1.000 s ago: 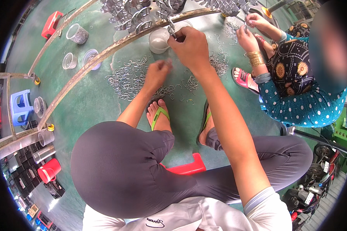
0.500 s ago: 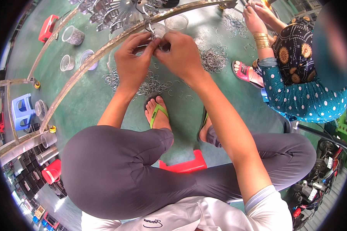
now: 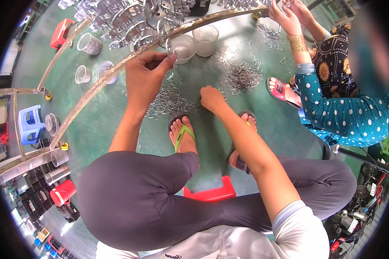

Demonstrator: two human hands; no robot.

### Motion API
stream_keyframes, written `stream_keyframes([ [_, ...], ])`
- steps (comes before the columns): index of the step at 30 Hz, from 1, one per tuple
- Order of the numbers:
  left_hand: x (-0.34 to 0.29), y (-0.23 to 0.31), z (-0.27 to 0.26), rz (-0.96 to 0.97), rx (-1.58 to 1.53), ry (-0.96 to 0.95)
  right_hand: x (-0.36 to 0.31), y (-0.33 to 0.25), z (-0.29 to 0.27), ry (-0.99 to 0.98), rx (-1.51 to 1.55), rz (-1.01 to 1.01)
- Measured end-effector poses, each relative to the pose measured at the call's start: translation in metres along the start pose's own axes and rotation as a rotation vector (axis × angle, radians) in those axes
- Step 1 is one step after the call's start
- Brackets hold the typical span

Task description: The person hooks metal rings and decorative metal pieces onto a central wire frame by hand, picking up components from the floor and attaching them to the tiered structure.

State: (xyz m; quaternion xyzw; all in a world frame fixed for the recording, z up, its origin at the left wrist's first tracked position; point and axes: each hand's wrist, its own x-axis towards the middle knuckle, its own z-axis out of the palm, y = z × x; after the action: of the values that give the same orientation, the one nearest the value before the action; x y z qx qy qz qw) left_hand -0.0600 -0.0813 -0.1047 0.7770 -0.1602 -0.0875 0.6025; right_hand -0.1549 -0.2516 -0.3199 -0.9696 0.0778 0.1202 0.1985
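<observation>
My left hand (image 3: 146, 77) is raised just below the curved metal frame bar (image 3: 116, 55). Its thumb and fingers pinch the lower end of a small metal hook (image 3: 168, 44), which hangs from the shiny metal parts (image 3: 138, 21) above. Lower and to the right is my right hand (image 3: 212, 99), closed, its fingertips turned away; whatever it may hold is hidden. Beside it on the green floor lies a loose heap of bent wire hooks (image 3: 170, 98). Another heap of hooks (image 3: 241, 77) sits farther right.
Clear plastic tubs (image 3: 205, 39) stand beyond the bar. At the right, a co-worker's hands (image 3: 291, 17) work near a smaller hook pile (image 3: 270, 36). A red stool (image 3: 212, 190) is under me. At the left are a blue stool (image 3: 30, 124) and a red bucket (image 3: 63, 192).
My right hand has left the hook beside my left hand and come down toward the floor heap. My left hand stays up at the hook. The whole view has shifted slightly.
</observation>
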Motion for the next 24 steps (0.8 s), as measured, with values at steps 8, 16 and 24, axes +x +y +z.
stream_keyframes([
  [8,-0.006,-0.005,-0.009,-0.020,-0.017,-0.042,-0.008,0.001,0.003,-0.032,-0.128,-0.041],
  [16,-0.015,-0.002,-0.015,-0.045,-0.022,-0.066,-0.023,-0.046,-0.090,0.495,0.762,-0.056],
  [24,-0.021,-0.005,-0.014,-0.009,-0.086,-0.105,-0.047,-0.080,-0.153,0.686,0.924,-0.442],
])
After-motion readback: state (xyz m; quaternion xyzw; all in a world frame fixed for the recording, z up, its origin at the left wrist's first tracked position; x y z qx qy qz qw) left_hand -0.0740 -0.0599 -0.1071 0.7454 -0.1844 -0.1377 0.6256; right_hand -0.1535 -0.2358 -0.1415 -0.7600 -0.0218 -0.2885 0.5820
